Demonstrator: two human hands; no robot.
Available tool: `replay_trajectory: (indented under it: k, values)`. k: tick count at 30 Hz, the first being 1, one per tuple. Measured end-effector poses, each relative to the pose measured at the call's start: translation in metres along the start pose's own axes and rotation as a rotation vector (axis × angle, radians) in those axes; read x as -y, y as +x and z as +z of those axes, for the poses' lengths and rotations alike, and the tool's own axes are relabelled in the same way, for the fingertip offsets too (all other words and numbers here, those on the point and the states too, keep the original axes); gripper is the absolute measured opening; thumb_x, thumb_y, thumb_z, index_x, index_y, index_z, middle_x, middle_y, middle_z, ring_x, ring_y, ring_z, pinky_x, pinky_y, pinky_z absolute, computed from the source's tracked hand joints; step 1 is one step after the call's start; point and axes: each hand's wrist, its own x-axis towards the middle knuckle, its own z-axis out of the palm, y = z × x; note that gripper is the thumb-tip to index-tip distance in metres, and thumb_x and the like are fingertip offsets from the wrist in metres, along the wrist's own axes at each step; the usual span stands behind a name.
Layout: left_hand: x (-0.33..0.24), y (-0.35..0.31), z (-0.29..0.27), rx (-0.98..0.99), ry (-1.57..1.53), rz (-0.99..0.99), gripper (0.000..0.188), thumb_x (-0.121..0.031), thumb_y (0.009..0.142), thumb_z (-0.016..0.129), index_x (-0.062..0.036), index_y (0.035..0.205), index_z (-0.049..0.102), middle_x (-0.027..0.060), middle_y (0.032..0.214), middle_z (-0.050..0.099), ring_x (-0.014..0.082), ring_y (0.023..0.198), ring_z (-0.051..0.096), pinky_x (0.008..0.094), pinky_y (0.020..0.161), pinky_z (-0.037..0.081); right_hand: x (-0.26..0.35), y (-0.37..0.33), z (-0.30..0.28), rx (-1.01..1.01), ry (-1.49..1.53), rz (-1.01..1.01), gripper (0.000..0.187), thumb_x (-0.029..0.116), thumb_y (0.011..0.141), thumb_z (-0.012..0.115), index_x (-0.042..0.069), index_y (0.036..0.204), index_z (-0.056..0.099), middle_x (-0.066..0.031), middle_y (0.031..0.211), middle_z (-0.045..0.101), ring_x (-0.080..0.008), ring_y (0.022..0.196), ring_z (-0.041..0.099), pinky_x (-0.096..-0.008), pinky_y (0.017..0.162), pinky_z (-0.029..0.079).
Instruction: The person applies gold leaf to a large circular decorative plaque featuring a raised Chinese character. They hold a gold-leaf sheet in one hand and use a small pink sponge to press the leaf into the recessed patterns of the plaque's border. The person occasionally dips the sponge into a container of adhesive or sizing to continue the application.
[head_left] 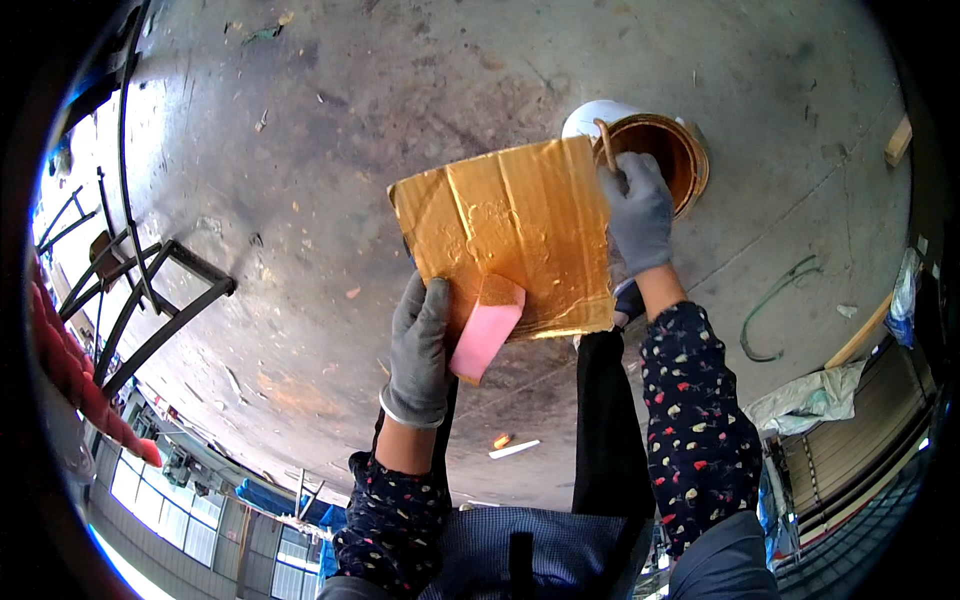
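Observation:
My left hand, in a grey glove, grips the lower left edge of a cardboard sheet, thumb on top. The sheet is coated in shiny gold paint and shows dents and creases. A pink sponge with a gold-stained end lies on its lower part, close to my left thumb. My right hand, also gloved in grey, is closed around a curved, gold-brown rod at the bucket. That bucket stands beyond the sheet's right edge, its inside coated gold-brown. Whether the rod joins the bucket cannot be made out.
A white round container sits beside the bucket. Black metal frames stand on the left. Green cord and a pale sack lie at the right. A white strip rests on the concrete floor near my legs.

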Motion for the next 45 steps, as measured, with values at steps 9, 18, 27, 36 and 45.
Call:
replay_trajectory:
  k: [9, 18, 27, 36, 45]
  values:
    - [-0.006, 0.014, -0.010, -0.011, -0.050, -0.008, 0.051, -0.031, 0.112, 0.059, 0.0016, 0.150, 0.052, 0.0103, 0.139, 0.066, 0.0183, 0.122, 0.066, 0.0327, 0.103, 0.054, 0.025, -0.020, -0.058, 0.101, 0.539, 0.359, 0.024, 0.026, 0.110, 0.063, 0.006, 0.097, 0.065, 0.0022, 0.078, 0.060, -0.0049, 0.067, 0.054, -0.0250, 0.060, 0.045]
    - [-0.010, 0.024, -0.021, -0.052, -0.011, 0.021, 0.047, -0.032, 0.113, 0.056, 0.0010, 0.147, 0.055, 0.0089, 0.138, 0.066, 0.0172, 0.121, 0.064, 0.0334, 0.103, 0.052, 0.015, -0.022, -0.063, -0.099, 0.035, 0.157, 0.027, 0.026, 0.109, 0.062, 0.003, 0.095, 0.058, -0.0166, 0.085, 0.060, -0.0323, 0.074, 0.062, -0.0440, 0.068, 0.050]
    - [-0.007, 0.024, -0.018, -0.001, 0.045, 0.063, 0.048, -0.031, 0.113, 0.058, 0.0007, 0.149, 0.054, 0.0087, 0.140, 0.066, 0.0170, 0.123, 0.064, 0.0330, 0.105, 0.052, -0.018, -0.006, -0.026, 0.177, 0.089, 0.310, 0.033, 0.031, 0.110, 0.059, 0.000, 0.104, 0.065, -0.0124, 0.088, 0.068, -0.0215, 0.074, 0.066, -0.0353, 0.069, 0.052]
    - [-0.012, 0.025, 0.002, -0.033, 0.058, 0.027, 0.048, -0.032, 0.114, 0.057, 0.0002, 0.148, 0.055, 0.0069, 0.137, 0.066, 0.0148, 0.121, 0.063, 0.0310, 0.104, 0.051, 0.075, -0.097, -0.164, -0.169, 0.612, 0.577, 0.033, 0.039, 0.111, 0.057, 0.007, 0.105, 0.059, -0.0038, 0.093, 0.058, -0.0127, 0.079, 0.053, -0.0303, 0.070, 0.046]
    - [0.004, 0.027, 0.022, 0.057, 0.147, 0.031, 0.045, -0.035, 0.113, 0.058, -0.0009, 0.142, 0.060, 0.0025, 0.123, 0.067, 0.0103, 0.107, 0.059, 0.0261, 0.094, 0.049, 0.128, -0.230, -0.301, -0.346, 0.335, 0.501, 0.026, 0.027, 0.109, 0.056, 0.009, 0.094, 0.046, -0.0031, 0.082, 0.040, -0.0160, 0.072, 0.045, -0.0311, 0.063, 0.043]
